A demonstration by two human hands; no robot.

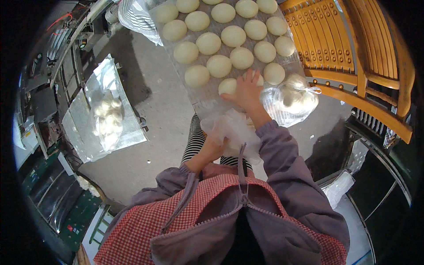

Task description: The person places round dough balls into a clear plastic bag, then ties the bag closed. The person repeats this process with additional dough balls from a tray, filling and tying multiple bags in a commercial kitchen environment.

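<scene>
Rows of round pale steamed buns or dough pieces [233, 36] lie on a board or tray [180, 91] covered with clear plastic. My right hand [246, 91] reaches over its near edge, fingers spread across two of the buns, partly covering them. Whether it grips one cannot be told. Below, my left hand [212, 145] holds a thin, crumpled clear plastic bag [232, 129] by its edge in front of my lap. The bag's contents cannot be made out. Beside the near right corner sits a tied clear plastic bag of pale round pieces [296, 96].
On the left, another plastic bag with pale pieces [109, 119] rests on a plastic-covered surface [132, 144]. A slatted wooden chair [326, 36] stands at the right. A striped bag or cloth [135, 16] is by the board's far left side. Grey floor [162, 132] shows between them.
</scene>
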